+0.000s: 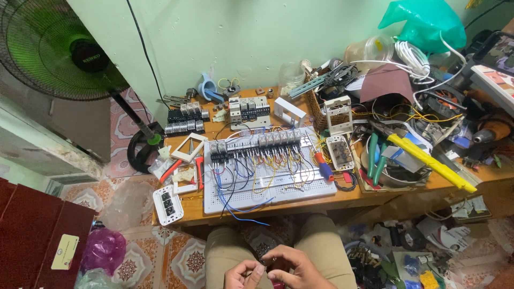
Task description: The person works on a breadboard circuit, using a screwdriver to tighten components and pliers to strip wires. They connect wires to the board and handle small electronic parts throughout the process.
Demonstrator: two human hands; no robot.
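My two hands are down in my lap at the bottom edge of the view. My left hand [243, 274] and my right hand [292, 267] pinch a small dark part [267, 260] between their fingertips; what it is cannot be made out. In front of me on the wooden table [353, 198] lies a white perforated board [300, 188] with a row of relays and breakers [257, 144] and loose blue, yellow and black wires [241, 184]. A screwdriver with a red and blue handle [323, 166] rests on the board's right side.
White switch frames [188, 149], a socket plate [167, 204] and red pliers [199, 171] lie left of the board. Right of it, a heap of tools, green pliers [375, 158], a yellow level [431, 163] and cables. A standing fan [53, 48] is at the left; clutter covers the floor.
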